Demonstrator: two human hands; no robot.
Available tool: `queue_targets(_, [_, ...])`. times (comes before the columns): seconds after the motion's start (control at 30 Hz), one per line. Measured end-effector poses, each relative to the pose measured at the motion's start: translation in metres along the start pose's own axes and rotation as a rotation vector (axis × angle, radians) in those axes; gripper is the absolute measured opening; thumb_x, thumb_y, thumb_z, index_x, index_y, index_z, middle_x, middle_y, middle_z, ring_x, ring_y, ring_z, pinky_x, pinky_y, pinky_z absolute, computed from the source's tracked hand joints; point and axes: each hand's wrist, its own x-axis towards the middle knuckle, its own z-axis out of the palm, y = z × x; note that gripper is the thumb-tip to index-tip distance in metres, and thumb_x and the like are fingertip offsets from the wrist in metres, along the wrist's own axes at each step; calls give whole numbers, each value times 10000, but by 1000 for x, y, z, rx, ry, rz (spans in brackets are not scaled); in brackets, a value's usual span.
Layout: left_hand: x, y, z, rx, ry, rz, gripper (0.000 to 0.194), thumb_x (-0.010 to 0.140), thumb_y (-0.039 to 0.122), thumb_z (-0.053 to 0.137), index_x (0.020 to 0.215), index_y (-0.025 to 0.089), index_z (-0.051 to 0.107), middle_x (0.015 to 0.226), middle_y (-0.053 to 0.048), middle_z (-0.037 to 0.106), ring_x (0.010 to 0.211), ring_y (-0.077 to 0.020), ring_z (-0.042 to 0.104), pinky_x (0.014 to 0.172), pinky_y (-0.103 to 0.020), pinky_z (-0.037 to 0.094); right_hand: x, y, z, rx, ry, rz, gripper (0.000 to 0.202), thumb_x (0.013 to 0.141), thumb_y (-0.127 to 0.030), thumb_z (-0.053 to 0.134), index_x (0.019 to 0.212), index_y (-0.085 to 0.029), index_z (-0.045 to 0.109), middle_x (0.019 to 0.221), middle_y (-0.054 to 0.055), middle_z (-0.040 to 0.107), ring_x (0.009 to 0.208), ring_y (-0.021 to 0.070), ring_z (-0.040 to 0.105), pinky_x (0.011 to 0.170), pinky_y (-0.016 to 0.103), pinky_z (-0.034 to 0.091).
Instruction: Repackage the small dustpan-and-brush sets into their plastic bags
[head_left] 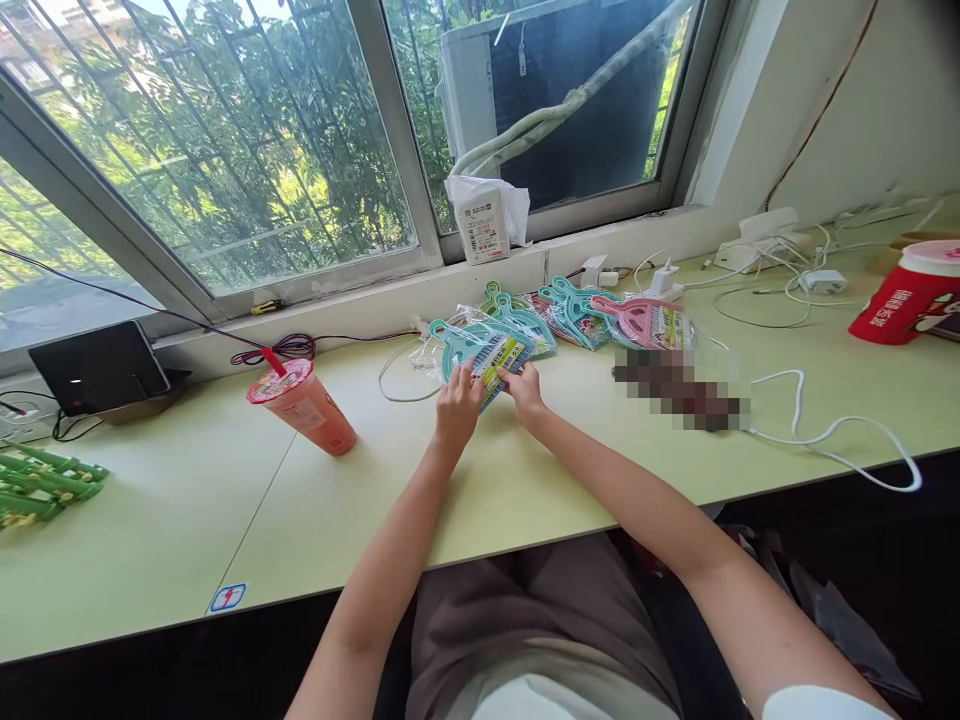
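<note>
Both my hands hold one packaged item, a teal plastic dustpan-like piece (455,343) in clear wrap with a yellow and blue printed card (495,362). My left hand (458,402) grips its lower left part, fingers over the front. At the card's right edge, my right hand (523,393) pinches it between thumb and fingers. Just behind lie more wrapped pieces: a teal one (525,322), another teal one (576,305) and a pink one (634,316), overlapping in a row near the window ledge.
A red drink cup with a straw (307,405) stands left of my hands. Farther left are a black tablet (100,368) and green sticks (49,485). White cables (847,425) and a red cup (896,300) lie right. A small box (485,228) stands on the sill.
</note>
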Motion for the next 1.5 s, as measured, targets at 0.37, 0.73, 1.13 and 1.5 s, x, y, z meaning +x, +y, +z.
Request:
queue_targets(0.37, [0, 5, 5, -34, -71, -17, 365, 903, 74, 393, 1141, 173, 652, 1353, -160, 568, 1287, -325, 505, 931, -435, 506, 9, 5, -7, 15, 114, 12, 245, 675, -151, 662, 878, -209, 538, 904, 7, 666, 763, 138, 629, 657, 264, 568])
queue_targets(0.73, [5, -16, 3, -744, 343, -357, 487, 902, 334, 540, 1367, 233, 434, 1478, -129, 435, 1381, -236, 392, 1077, -402, 397, 3, -8, -6, 111, 98, -38, 265, 697, -150, 689, 879, -211, 507, 945, 31, 673, 855, 161, 658, 753, 313, 588])
queue_targets(1.13, [7, 1, 25, -1797, -217, -697, 522, 769, 455, 710, 1194, 191, 561, 1156, -100, 689, 953, -239, 700, 890, -370, 519, -9, -2, 3, 82, 118, -126, 261, 699, -194, 678, 921, -201, 542, 893, 30, 683, 802, 164, 665, 739, 319, 590])
queue_targets(1.5, [14, -14, 23, -1728, -85, -853, 552, 814, 629, 544, 1149, 196, 609, 1082, -78, 718, 965, -231, 692, 808, -322, 539, -10, 0, 6, 150, 22, -49, 273, 687, -176, 674, 919, -198, 532, 914, 35, 686, 819, 162, 667, 737, 327, 594])
